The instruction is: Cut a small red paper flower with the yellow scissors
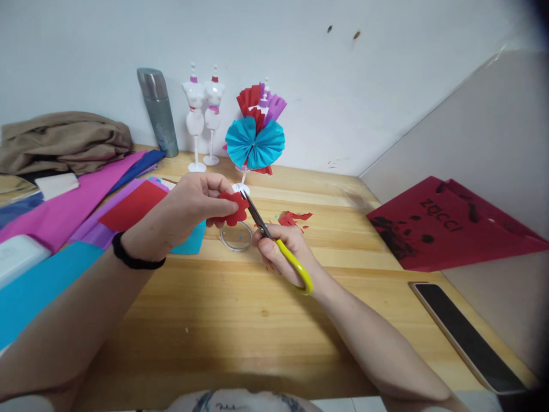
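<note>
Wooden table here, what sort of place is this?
Likely a craft table, home or workshop unclear: scissors in the right hand, a red cutout in the left hand, and white mannequins behind.

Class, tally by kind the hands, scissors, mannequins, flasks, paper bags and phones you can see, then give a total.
Hands: 2
Scissors: 1
Mannequins: 3
Flask: 1
Paper bag: 1
Phone: 1
Total: 9
</note>
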Tool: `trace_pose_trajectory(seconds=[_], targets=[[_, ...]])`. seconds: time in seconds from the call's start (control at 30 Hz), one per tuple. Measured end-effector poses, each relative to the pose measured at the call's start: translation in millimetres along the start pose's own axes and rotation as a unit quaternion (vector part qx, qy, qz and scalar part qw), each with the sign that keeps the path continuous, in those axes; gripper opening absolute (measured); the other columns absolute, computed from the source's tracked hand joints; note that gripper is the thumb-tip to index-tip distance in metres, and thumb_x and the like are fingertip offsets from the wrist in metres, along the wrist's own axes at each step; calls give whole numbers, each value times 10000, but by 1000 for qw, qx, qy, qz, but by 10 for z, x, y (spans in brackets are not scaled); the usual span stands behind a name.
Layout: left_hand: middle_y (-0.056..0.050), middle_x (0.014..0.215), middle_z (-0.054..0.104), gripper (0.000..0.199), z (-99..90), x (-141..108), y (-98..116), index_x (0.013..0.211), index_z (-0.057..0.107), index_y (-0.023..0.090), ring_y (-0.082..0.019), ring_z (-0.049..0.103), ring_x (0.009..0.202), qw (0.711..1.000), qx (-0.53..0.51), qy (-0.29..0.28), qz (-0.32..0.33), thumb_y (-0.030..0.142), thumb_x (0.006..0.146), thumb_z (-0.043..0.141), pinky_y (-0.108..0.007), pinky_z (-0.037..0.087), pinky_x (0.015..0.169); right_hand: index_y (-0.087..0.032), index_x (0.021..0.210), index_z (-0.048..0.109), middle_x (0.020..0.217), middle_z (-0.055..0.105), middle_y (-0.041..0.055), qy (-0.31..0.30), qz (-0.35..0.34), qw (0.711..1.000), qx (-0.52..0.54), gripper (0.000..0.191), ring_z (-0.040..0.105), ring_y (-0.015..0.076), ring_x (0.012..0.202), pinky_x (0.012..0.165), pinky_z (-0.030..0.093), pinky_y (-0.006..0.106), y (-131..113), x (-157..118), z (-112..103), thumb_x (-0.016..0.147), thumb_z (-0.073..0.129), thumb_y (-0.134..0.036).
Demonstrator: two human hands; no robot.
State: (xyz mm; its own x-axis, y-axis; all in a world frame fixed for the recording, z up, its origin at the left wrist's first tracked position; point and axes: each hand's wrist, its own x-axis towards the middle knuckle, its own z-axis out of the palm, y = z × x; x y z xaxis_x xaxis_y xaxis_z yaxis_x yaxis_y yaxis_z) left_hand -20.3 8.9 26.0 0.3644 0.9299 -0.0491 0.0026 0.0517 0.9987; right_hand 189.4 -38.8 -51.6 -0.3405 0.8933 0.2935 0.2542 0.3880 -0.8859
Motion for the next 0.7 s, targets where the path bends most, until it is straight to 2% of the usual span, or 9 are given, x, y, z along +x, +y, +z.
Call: trace_pose_trajectory(seconds=[0.17, 0.37, 0.53, 0.7], targets=[[-18, 531, 689, 117, -13, 7, 74, 587, 661, 166, -88, 540, 431, 999, 38, 5, -26, 96, 602, 753, -172, 355, 405, -186, 715, 573, 611, 467, -30, -17, 1, 1000, -23, 488, 398, 103, 539, 520, 310, 251, -87, 11, -58, 964, 601, -604], [-22, 532, 688, 122, -50, -4, 131, 570, 675, 169, -106, 559, 445, 997, 72, -5, -27, 87, 614, 753, -189, 391, 420, -189, 702, 561, 588, 441, -40, -43, -8, 997, -57, 470, 365, 97, 528, 517, 297, 252, -208, 43, -98, 961, 603, -580], [-30, 544, 703, 132, -64, 7, 133, 564, 680, 170, -114, 572, 439, 995, 94, -18, -16, 68, 628, 734, -193, 382, 412, -201, 653, 513, 573, 404, -47, -51, -3, 996, -74, 548, 345, 95, 529, 514, 281, 257, -216, 56, -105, 944, 608, -655], [-27, 549, 701, 151, -90, 21, 130, 589, 671, 166, -111, 581, 452, 995, 101, -14, -24, 45, 651, 737, -192, 393, 428, -202, 756, 551, 604, 485, -28, -68, 31, 997, -17, 587, 430, 108, 516, 489, 327, 250, -201, 8, -134, 951, 529, -754]])
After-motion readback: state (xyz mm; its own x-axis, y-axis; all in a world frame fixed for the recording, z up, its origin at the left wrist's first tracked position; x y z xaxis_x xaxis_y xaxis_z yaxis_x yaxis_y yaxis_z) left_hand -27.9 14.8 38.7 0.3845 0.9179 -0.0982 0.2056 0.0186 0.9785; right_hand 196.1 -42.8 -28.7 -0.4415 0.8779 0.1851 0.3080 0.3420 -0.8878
